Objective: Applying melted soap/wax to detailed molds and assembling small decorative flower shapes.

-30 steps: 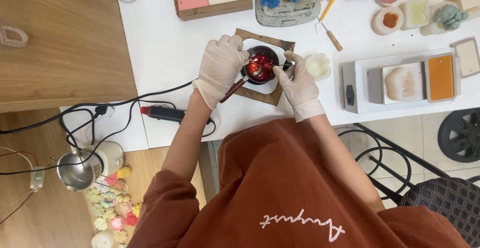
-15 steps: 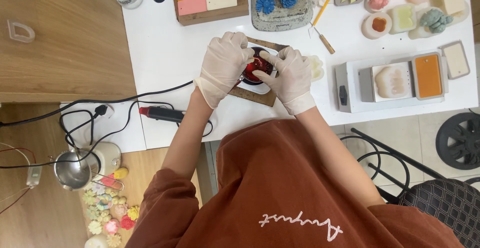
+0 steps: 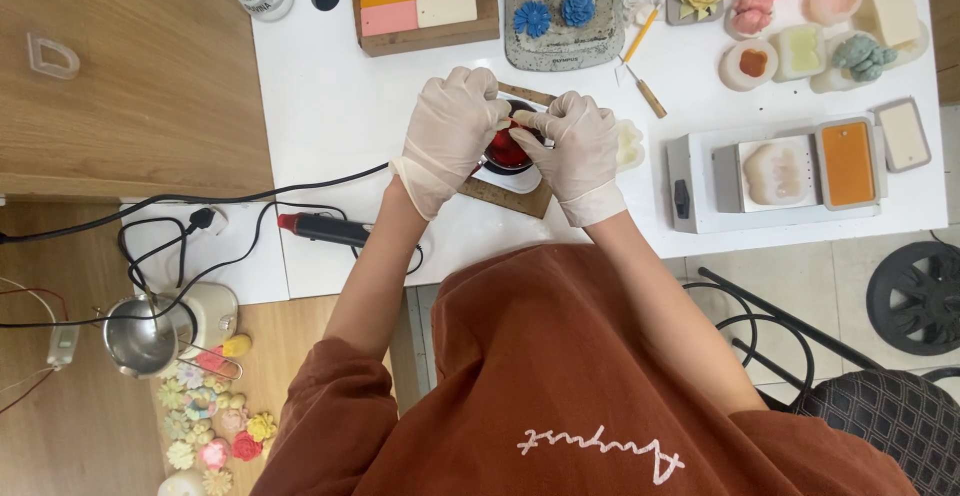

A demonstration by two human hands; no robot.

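Between our gloved fingers sits a small dark cup (image 3: 508, 149) of red wax on a wooden board (image 3: 505, 196). We judge the step to be working something at the cup's rim; the next move calls for steady, fine control. Left hand (image 3: 450, 136) curls against the cup; right hand (image 3: 578, 151) pinches a thin pale piece, fingertips pressed together. Beyond the fingers lie blue flowers (image 3: 555, 14).
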